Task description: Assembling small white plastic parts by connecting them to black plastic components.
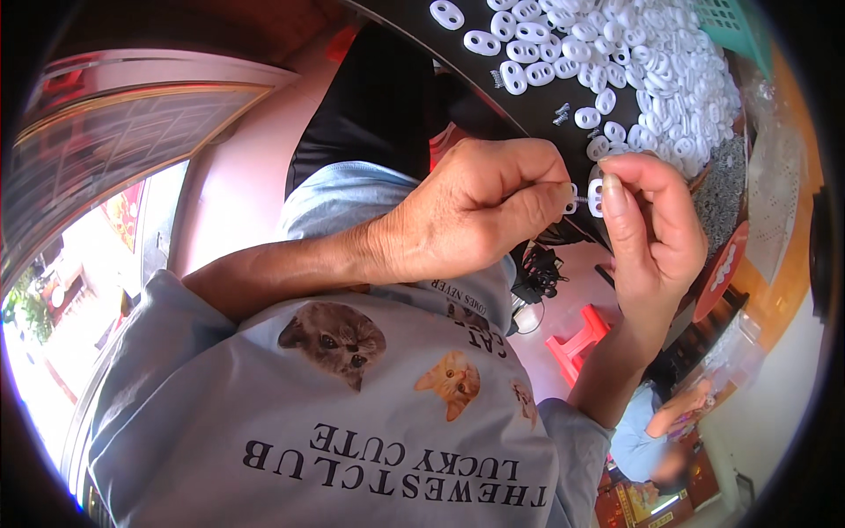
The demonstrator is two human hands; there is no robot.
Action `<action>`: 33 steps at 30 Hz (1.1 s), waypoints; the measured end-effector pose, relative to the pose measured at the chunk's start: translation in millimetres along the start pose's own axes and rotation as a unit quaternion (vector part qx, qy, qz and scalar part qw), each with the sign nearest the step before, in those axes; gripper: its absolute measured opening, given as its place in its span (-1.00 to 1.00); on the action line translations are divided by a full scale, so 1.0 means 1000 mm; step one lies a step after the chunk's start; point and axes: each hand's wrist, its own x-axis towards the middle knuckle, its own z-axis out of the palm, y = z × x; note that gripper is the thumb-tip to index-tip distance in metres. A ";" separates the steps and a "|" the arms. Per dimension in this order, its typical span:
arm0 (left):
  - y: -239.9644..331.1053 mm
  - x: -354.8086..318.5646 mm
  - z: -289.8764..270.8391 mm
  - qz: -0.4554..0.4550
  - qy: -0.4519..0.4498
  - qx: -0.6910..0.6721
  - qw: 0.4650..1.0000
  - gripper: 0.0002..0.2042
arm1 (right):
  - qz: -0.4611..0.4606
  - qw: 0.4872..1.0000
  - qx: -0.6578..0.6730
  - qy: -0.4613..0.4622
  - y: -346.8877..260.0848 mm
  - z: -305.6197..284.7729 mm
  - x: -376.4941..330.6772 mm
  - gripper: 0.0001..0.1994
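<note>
My left hand [484,207] pinches a small white plastic piece [570,199] between thumb and forefinger, mostly hidden by the fingertips. Facing it, my right hand [653,224] holds a white oval two-hole piece [596,199] between its thumb and fingers. A thin metal spring [582,200] shows in the narrow gap between the two pieces. Just beyond my hands, a big heap of similar white two-hole pieces [656,75] lies on the dark tabletop [471,70]. A few loose springs [562,113] rest near the heap's left edge.
A green plastic basket [729,25] stands at the far right. Beside the heap is a grey mass [723,189], perhaps springs. A red tray [723,268] bears white pieces. Below are a red stool [576,341] and another person [650,440] sitting at lower right.
</note>
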 end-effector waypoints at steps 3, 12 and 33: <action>-0.001 0.000 -0.001 -0.002 0.003 -0.009 1.000 -0.82 | 0.009 1.000 0.010 -0.001 0.000 0.000 0.000 -0.90; -0.003 0.000 -0.001 0.006 0.008 -0.018 1.000 -0.81 | 0.059 0.995 0.075 0.012 0.002 0.008 -0.001 -0.89; -0.009 -0.002 0.001 0.029 0.014 -0.024 0.999 -0.79 | 0.047 0.993 0.104 0.005 0.003 0.020 -0.005 -0.82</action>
